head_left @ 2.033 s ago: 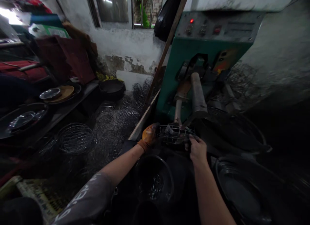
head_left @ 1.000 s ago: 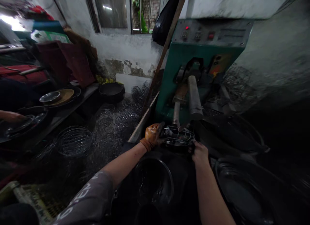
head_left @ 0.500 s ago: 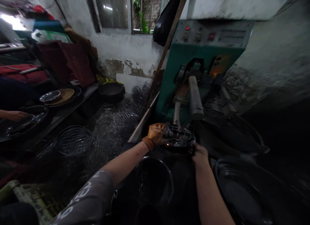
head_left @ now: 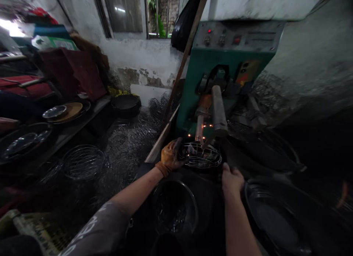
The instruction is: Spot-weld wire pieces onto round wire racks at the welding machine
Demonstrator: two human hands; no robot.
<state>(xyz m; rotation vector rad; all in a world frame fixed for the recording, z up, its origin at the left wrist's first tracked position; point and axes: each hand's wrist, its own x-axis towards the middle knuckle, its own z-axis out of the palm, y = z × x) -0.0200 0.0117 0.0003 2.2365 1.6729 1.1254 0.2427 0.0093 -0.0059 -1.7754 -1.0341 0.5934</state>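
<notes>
From the head camera, we see our gloved left hand gripping the left end of the wire basket, which lies to that hand's right, its long axis running sideways, in front of the green machine. Our right hand sits farther off, just beyond the basket's right end, fingers partly curled; we cannot tell whether it holds anything.

Sparks glow by the green machine over there; the gloved left hand holds the wire rack at one edge, the right hand just beside the other.
</notes>
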